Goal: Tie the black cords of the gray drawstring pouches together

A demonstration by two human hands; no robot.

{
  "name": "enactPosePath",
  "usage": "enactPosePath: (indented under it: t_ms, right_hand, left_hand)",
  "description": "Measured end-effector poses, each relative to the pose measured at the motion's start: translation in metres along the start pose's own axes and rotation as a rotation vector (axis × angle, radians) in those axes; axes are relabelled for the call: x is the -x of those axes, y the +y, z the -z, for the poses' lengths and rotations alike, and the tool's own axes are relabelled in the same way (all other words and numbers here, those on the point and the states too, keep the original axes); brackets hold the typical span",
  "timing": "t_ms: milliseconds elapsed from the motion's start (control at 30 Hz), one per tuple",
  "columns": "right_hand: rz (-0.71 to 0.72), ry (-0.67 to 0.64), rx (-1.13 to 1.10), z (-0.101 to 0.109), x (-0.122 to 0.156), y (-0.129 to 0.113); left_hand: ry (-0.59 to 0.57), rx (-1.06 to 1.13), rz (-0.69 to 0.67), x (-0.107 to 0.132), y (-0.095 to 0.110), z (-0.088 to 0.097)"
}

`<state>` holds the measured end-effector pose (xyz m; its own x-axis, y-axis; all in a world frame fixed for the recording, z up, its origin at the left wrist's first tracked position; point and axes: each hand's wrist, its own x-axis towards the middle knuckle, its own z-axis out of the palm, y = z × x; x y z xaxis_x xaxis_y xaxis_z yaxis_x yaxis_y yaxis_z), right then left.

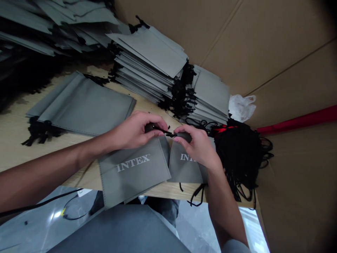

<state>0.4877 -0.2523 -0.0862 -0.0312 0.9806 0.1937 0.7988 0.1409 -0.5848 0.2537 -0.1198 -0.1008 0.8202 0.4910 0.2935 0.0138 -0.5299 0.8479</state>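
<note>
Two grey fabric pouches printed INTEX lie at the table's near edge, one on the left (133,172) and one on the right (184,167). My left hand (137,130) pinches the top edge of the left pouch. My right hand (198,146) pinches the top of the right pouch. Between my fingertips runs a thin black drawstring (168,133), and both hands grip it there. The left pouch hangs partly over the table edge.
Tall stacks of grey pouches (152,66) stand behind my hands, more at far left (81,103). A heap of black cords (242,154) lies right of my right hand. Cardboard walls (276,45) close the back and right. A white plastic bag (240,107) sits by the stacks.
</note>
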Motion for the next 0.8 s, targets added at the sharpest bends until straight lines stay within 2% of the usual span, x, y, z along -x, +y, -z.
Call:
enactPosePath:
  t_ms: [100, 167, 333, 533, 633, 800]
  right_hand:
    - [0.089, 0.169, 0.103, -0.005, -0.001, -0.007]
    - [0.131, 0.248, 0.039, -0.011, 0.001, -0.018]
    - [0.184, 0.316, -0.112, -0.03, 0.007, -0.043]
    - [0.175, 0.395, -0.098, -0.037, 0.005, -0.043]
    - [0.185, 0.404, -0.091, -0.036, 0.004, -0.041]
    - [0.229, 0.426, -0.064, -0.036, 0.003, -0.039]
  left_hand:
    - [0.006, 0.097, 0.027, 0.0, -0.002, -0.002]
    - [0.045, 0.171, 0.04, -0.001, -0.002, -0.004]
    - [0.075, 0.36, 0.106, -0.002, 0.001, -0.006]
    - [0.073, 0.488, 0.138, -0.001, 0.007, -0.007]
    - [0.083, 0.454, 0.099, 0.0, 0.009, -0.01]
    - [0.105, 0.256, 0.018, 0.004, 0.004, -0.012]
